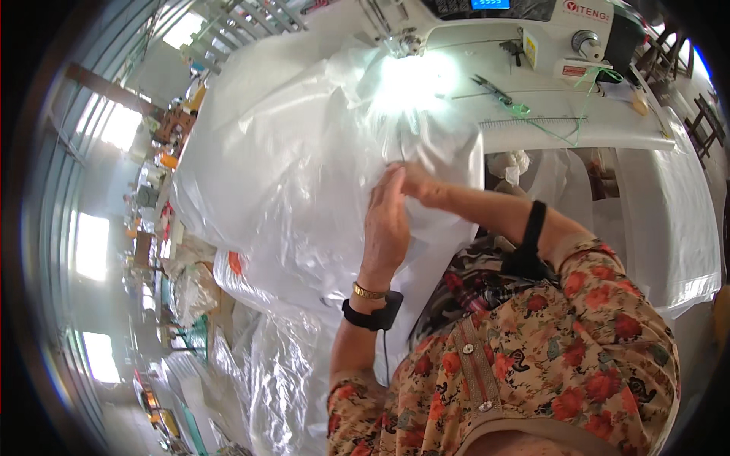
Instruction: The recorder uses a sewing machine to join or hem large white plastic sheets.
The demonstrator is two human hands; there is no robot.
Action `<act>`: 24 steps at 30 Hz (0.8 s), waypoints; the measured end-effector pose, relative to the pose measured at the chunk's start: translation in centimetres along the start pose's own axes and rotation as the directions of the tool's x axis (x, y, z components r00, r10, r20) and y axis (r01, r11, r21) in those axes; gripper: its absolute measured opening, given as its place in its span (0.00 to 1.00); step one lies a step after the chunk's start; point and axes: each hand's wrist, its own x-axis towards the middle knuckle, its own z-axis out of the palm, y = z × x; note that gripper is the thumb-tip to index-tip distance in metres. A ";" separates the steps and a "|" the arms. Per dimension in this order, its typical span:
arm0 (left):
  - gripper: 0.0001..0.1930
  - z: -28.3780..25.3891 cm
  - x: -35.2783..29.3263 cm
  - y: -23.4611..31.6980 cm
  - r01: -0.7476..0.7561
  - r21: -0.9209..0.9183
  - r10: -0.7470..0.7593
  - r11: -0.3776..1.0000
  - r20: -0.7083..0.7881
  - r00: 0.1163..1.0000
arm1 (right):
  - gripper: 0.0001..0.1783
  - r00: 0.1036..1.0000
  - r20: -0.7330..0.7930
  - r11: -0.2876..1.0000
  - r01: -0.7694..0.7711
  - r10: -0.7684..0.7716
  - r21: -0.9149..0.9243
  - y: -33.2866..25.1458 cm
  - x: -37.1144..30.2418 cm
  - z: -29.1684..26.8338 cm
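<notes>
**Both hands on the white plastic sheet in front of the sewing machine**

I see the left hand (385,228) lying flat on the white plastic sheet (281,159), fingers pressed together and pointing toward 12 o'clock, palm against the material. The right hand (418,182) comes in from 3 o'clock and meets the left fingertips; it pinches a fold of the sheet, though I cannot tell how much material sits in the pinch. The sheet spreads from the centre toward 9 o'clock and hangs off the worktop (593,129) toward 6 o'clock. At 12 o'clock the sewing machine (487,26) stands with its lamp glaring on the sheet. Scissors (498,93) lie on the worktop at about 1 o'clock, well apart from both hands. Each forearm carries a black strap, and the left wrist a gold bracelet (369,292).
</notes>
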 end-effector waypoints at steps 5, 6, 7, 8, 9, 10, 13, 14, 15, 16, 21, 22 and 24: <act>0.20 -0.6 -1.3 -4.0 0.154 0.183 -0.152 0.971 -0.024 0.988 | 0.17 0.975 0.166 0.987 -0.157 0.148 0.043 5.4 1.3 1.7; 0.21 -1.7 -1.6 -4.5 0.214 0.413 -0.239 0.885 0.009 0.971 | 0.19 0.952 0.210 0.975 -0.221 0.222 -0.029 4.6 0.2 2.6; 0.23 -2.9 -2.1 -5.0 0.240 0.618 -0.326 0.749 0.028 0.945 | 0.21 0.924 0.242 0.955 -0.280 0.297 -0.102 3.1 -1.1 3.6; 0.25 -4.6 -3.1 -6.3 0.283 0.597 -0.397 0.751 0.066 0.915 | 0.24 0.872 0.408 0.961 -0.219 0.270 -0.168 1.9 -2.6 4.1; 0.27 -6.4 -4.4 -7.8 0.333 0.576 -0.468 0.746 0.099 0.878 | 0.27 0.785 0.567 0.963 -0.148 0.252 -0.223 0.7 -4.2 4.4; 0.28 -7.7 -5.2 -8.1 0.317 0.681 -0.540 0.660 0.137 0.830 | 0.29 0.672 0.652 0.936 -0.231 0.351 -0.266 -1.2 -6.0 4.8; 0.31 -12.5 -10.3 -11.5 0.138 0.905 -0.693 0.403 0.203 0.692 | 0.31 0.499 0.703 0.862 -0.320 0.507 -0.394 -4.7 -9.3 4.4; 0.31 -14.0 -12.2 -13.4 0.038 0.947 -0.686 0.317 0.202 0.699 | 0.31 0.477 0.670 0.823 -0.318 0.568 -0.471 -5.1 -9.9 3.7; 0.32 -15.8 -14.9 -15.6 -0.058 0.974 -0.684 0.220 0.196 0.703 | 0.31 0.457 0.676 0.816 -0.337 0.578 -0.469 -5.0 -10.1 3.0; 0.30 -18.7 -19.2 -19.0 -0.055 0.989 -0.730 0.138 0.140 0.669 | 0.31 0.506 0.618 0.798 -0.421 0.602 -0.432 -5.0 -9.8 2.4; 0.18 -37.1 -36.3 -22.3 0.104 0.889 -0.856 -0.446 -0.458 0.238 | 0.30 0.525 0.559 0.750 -0.580 0.642 -0.317 -3.3 -9.4 0.8; 0.15 -38.9 -36.6 -21.4 0.188 0.887 -0.820 -0.422 -0.462 0.339 | 0.30 0.615 0.481 0.766 -0.604 0.625 -0.222 -0.7 -9.6 -0.1; 0.11 -40.0 -33.9 -19.7 0.265 0.939 -0.807 -0.217 -0.326 0.492 | 0.31 0.719 0.399 0.787 -0.617 0.570 -0.013 -0.6 -9.5 0.1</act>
